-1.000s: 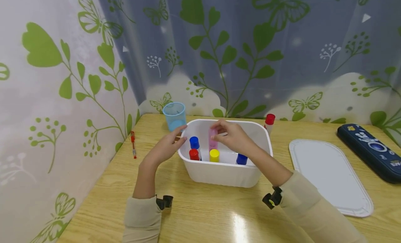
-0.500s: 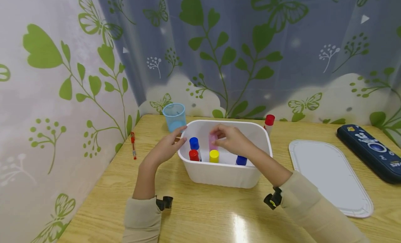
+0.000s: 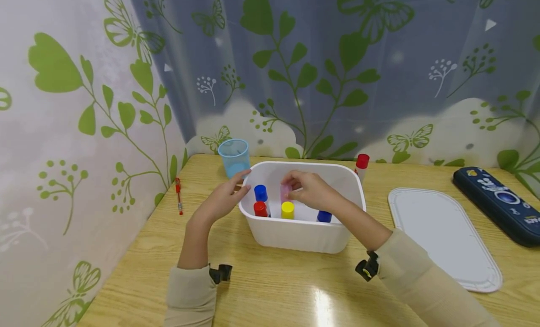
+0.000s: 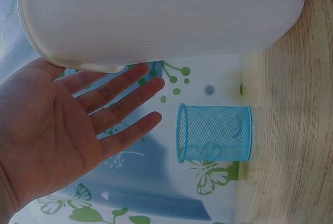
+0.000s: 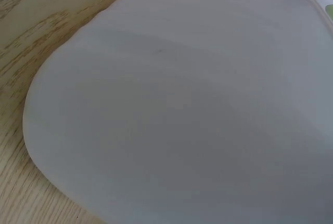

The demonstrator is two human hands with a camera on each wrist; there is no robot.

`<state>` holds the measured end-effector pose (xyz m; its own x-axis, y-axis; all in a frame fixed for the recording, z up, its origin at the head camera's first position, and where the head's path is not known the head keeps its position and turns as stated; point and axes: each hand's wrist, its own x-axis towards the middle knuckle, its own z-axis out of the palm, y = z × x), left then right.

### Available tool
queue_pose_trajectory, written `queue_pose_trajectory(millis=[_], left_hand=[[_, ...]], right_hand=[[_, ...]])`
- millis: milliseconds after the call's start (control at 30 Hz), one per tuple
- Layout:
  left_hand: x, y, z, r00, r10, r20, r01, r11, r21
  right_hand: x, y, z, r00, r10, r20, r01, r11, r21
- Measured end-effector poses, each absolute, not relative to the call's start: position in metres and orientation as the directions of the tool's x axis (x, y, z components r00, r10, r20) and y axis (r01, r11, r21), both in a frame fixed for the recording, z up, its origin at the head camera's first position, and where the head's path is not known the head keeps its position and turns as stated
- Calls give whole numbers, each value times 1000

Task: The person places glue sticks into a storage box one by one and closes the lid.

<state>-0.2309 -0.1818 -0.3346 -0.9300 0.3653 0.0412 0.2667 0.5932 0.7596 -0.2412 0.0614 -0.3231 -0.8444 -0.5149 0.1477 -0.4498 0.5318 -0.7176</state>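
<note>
right hand (image 3: 310,192): pinches pink tube (image 3: 285,192) inside bin (image 3: 303,238) | left hand (image 3: 221,198): fingers straight, against bin's 9 o'clock wall | cup (image 3: 234,157): bin's 10 o'clock

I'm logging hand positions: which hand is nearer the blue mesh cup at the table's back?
Left. The left hand rests open against the white plastic bin's left wall, just in front of the blue mesh cup. The right hand is inside the bin, pinching a pink tube.

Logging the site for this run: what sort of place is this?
Probably a home desk or study corner: a wooden table set against leaf-and-butterfly curtains, with a blue mesh pen cup, a red pen and a dark pencil case lying about.
</note>
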Motion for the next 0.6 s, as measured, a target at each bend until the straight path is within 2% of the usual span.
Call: queue_pose_trajectory(millis=[600], left_hand=[[-231, -182, -334, -929, 367, 52, 277, 594, 755]], right_hand=[[-240, 61, -323, -842, -525, 126, -450, 554, -700]])
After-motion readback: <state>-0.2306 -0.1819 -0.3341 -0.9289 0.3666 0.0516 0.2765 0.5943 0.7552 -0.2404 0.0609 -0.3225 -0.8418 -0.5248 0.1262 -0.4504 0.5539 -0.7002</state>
